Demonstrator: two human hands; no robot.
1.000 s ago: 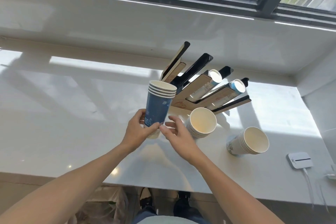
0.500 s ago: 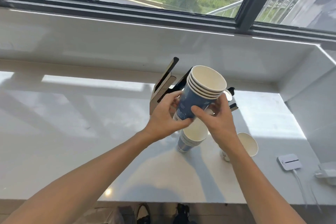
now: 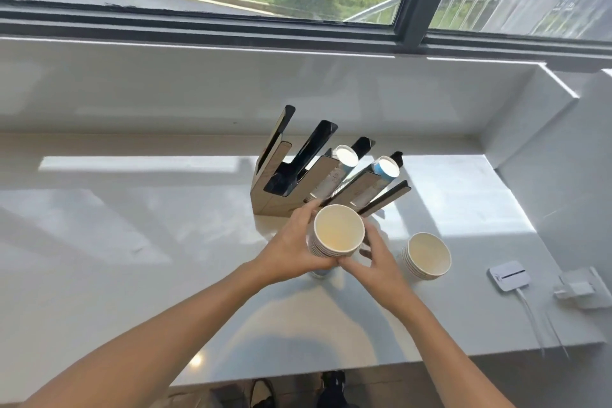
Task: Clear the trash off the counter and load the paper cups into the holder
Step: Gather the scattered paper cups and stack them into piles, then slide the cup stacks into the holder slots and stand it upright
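A stack of nested paper cups [image 3: 337, 235] stands on the white counter [image 3: 132, 242] just in front of the cup holder, its open mouth facing me. My left hand [image 3: 291, 248] wraps the stack's left side and my right hand [image 3: 374, 258] grips its right side. The wooden and black cup holder [image 3: 288, 182] has several tilted slots; two right slots hold blue cup stacks [image 3: 344, 157], the left slots are bare. A second nested cup stack [image 3: 427, 255] lies on the counter to the right of my hands.
A white flat device [image 3: 508, 275] with a cable and a white adapter [image 3: 579, 286] sit near the right counter edge. A raised white ledge and wall close off the back and right. A window runs above.
The stack I held up in the air has come down onto the stack standing on the counter, so both hands now grip one taller stack in front of the holder.
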